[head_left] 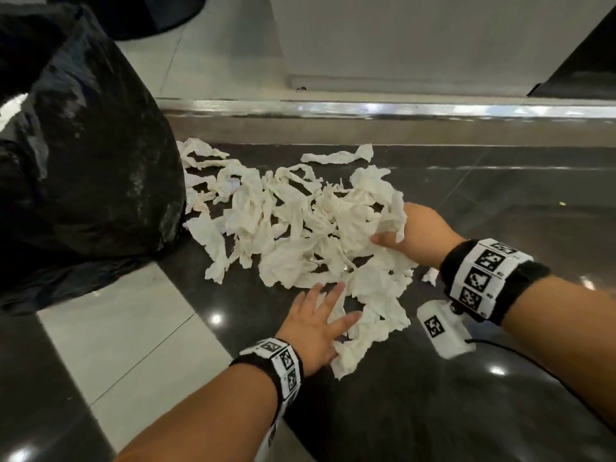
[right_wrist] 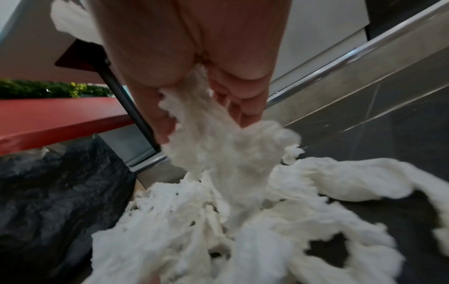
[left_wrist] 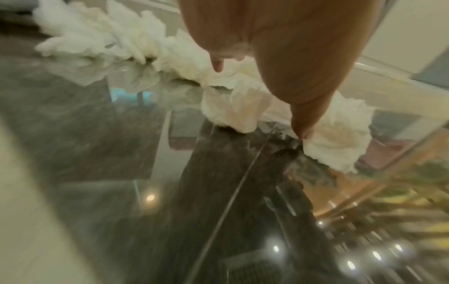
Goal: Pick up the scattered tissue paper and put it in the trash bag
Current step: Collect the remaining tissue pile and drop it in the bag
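A heap of white torn tissue paper point(head_left: 300, 225) lies on the dark glossy floor, beside a bulging black trash bag point(head_left: 83, 155) at the left. My left hand point(head_left: 320, 315) lies flat with straight fingers on the near edge of the heap; in the left wrist view its fingers point(left_wrist: 301, 123) touch the tissue paper point(left_wrist: 233, 111). My right hand point(head_left: 400, 228) is at the heap's right side, thumb and fingers closed round a bunch of tissue. In the right wrist view the right hand point(right_wrist: 201, 107) holds a strand of tissue paper point(right_wrist: 223, 153) raised from the pile, with the trash bag point(right_wrist: 55, 192) to the left.
A shiny metal step edge point(head_left: 400, 110) runs across behind the heap, with a white wall point(head_left: 416, 38) above it. Light floor tiles point(head_left: 126, 328) lie near left. One small tissue scrap point(head_left: 430, 275) sits apart near my right wrist. A red ledge point(right_wrist: 60, 119) shows beyond the bag.
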`<move>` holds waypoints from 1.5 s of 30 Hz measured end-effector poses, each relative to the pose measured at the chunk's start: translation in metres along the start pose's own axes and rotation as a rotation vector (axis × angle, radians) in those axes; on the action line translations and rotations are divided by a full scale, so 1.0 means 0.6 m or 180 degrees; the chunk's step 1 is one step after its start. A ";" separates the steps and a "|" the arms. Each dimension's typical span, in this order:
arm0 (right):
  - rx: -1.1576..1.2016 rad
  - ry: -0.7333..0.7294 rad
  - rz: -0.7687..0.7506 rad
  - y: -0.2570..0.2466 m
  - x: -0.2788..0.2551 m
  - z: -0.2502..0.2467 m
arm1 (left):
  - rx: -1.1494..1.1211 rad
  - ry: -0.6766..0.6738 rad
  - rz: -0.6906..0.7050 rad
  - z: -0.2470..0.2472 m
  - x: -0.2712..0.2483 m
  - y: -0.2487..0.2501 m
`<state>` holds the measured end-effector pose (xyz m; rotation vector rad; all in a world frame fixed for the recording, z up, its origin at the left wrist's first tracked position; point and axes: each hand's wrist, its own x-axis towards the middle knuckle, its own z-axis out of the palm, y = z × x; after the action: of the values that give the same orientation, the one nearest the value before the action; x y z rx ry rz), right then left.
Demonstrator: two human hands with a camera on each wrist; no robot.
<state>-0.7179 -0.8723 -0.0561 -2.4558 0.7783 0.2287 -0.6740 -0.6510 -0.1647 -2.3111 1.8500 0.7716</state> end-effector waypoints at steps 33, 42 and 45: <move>0.0392 -0.1136 -0.0694 -0.026 -0.007 0.087 | 0.0260 -0.0854 0.0326 0.021 -0.081 -0.030; -0.0121 -0.0257 -0.0101 0.012 0.003 0.096 | -0.0255 -0.0070 -0.0290 -0.009 -0.064 -0.063; -0.1238 -0.0843 -0.0081 0.025 -0.006 0.110 | -0.0114 -0.0098 -0.0328 -0.001 -0.062 -0.070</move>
<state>-0.7291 -0.8445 -0.1172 -2.7122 0.6320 0.7405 -0.6400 -0.6065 -0.1585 -2.3804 1.7033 0.8279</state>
